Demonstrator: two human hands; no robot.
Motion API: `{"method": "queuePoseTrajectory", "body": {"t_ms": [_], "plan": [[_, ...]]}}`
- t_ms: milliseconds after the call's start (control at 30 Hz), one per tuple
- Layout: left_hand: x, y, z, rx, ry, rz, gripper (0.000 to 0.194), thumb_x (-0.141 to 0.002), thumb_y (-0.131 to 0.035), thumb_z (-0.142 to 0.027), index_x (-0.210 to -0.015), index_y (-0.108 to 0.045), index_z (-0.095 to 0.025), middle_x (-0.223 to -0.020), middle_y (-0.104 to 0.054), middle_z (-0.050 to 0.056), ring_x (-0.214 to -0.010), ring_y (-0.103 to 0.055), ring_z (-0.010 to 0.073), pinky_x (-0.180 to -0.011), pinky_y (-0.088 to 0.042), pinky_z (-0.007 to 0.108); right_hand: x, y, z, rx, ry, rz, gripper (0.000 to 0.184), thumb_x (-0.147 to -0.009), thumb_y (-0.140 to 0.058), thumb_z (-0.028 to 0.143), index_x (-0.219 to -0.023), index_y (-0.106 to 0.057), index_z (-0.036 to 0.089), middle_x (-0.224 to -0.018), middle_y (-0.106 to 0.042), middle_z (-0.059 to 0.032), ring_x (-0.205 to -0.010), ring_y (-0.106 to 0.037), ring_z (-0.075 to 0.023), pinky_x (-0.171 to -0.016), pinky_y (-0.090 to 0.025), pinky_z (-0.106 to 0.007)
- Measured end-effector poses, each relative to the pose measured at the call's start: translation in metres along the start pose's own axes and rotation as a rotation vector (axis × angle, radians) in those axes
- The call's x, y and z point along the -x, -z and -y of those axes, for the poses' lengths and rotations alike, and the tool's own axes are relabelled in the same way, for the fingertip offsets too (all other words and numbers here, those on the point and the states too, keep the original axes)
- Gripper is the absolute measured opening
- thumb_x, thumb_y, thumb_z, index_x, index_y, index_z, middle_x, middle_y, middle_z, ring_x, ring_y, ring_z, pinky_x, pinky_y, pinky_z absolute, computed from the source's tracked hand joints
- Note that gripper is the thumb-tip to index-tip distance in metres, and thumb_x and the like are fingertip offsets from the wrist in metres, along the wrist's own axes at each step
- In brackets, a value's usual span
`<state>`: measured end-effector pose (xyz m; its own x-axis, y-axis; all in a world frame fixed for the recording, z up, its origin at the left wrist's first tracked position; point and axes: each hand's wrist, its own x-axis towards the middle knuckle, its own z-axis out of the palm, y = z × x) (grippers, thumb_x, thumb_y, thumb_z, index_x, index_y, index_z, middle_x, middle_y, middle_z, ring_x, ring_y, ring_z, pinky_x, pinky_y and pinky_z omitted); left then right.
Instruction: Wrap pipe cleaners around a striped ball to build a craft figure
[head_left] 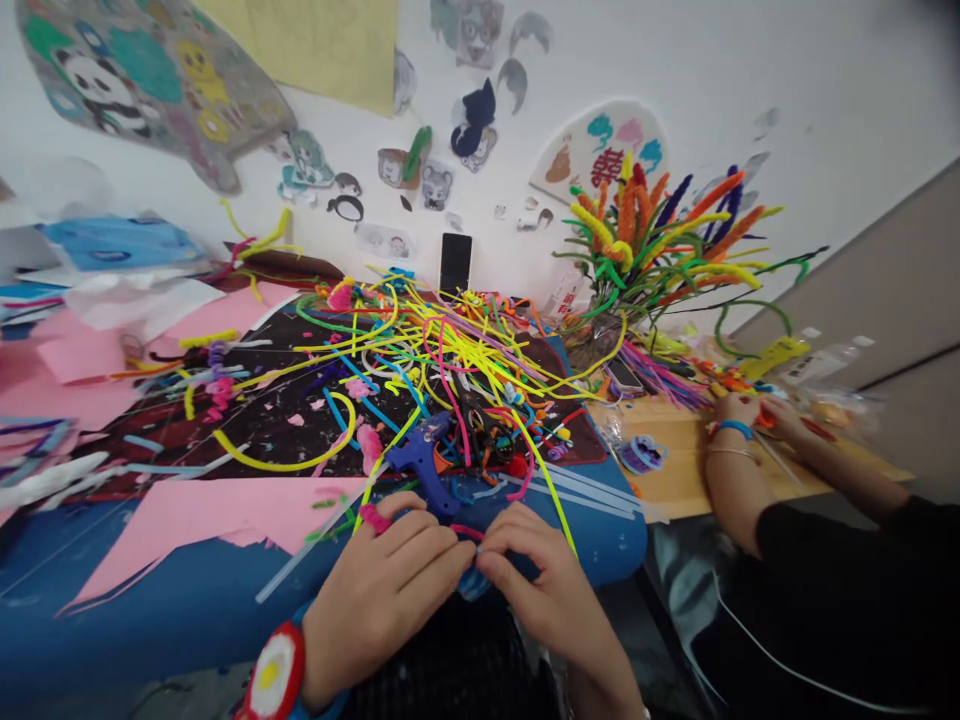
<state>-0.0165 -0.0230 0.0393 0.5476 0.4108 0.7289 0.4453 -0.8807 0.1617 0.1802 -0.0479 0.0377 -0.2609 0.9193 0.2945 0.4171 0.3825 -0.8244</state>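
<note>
My left hand and my right hand meet at the front edge of the table, fingers closed and pinching. Between their fingertips runs a pink pipe cleaner, with another fuzzy pink end by my left index finger. Below the fingertips shows something light blue, mostly hidden by the fingers. A blue hot glue gun lies just beyond my hands. A round red, white and yellow ornament sits on a blue band at my left wrist.
Yellow pipe cleaners are heaped mid-table. Pink sheets lie left, glue sticks right. A phone leans on the wall. A pipe-cleaner bouquet stands at the back right. Another person's hands work at the wooden table.
</note>
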Motion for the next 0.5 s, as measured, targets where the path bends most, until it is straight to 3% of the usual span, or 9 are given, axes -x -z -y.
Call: {"method": "queuePoseTrajectory", "body": {"t_ms": [233, 400, 500], "plan": [[-0.0026, -0.0045, 0.0033, 0.069, 0.022, 0.077, 0.023, -0.095, -0.047, -0.005, -0.079, -0.058, -0.019, -0.071, -0.064, -0.002, -0.068, -0.058, 0.0139, -0.079, -0.048, 0.032, 0.0019, 0.0015, 0.0056, 0.065, 0.056, 0.011, 0.018, -0.094, -0.063, 0.022, -0.076, -0.065, 0.019, -0.075, -0.068, -0.0006, -0.075, -0.059, -0.0152, -0.070, -0.044, -0.028], [-0.0016, -0.0001, 0.0050, -0.037, -0.192, 0.035, 0.025, -0.100, -0.043, -0.007, -0.087, -0.062, -0.016, -0.075, -0.070, 0.001, -0.073, -0.063, 0.0174, -0.083, -0.048, 0.037, 0.0020, -0.0023, 0.0069, 0.033, 0.030, -0.072, 0.024, -0.093, -0.063, 0.019, -0.069, -0.063, 0.019, -0.069, -0.066, 0.0005, -0.070, -0.057, -0.0147, -0.068, -0.043, -0.027], [-0.0030, 0.0029, 0.0039, 0.043, -0.122, 0.004, 0.018, -0.097, -0.049, -0.008, -0.089, -0.064, -0.016, -0.081, -0.072, 0.003, -0.082, -0.064, 0.0185, -0.089, -0.047, 0.038, 0.0022, -0.0039, 0.0064, 0.023, 0.078, -0.107, 0.022, -0.093, -0.063, 0.019, -0.071, -0.063, 0.019, -0.071, -0.065, 0.0010, -0.071, -0.058, -0.0139, -0.070, -0.044, -0.027]]}}
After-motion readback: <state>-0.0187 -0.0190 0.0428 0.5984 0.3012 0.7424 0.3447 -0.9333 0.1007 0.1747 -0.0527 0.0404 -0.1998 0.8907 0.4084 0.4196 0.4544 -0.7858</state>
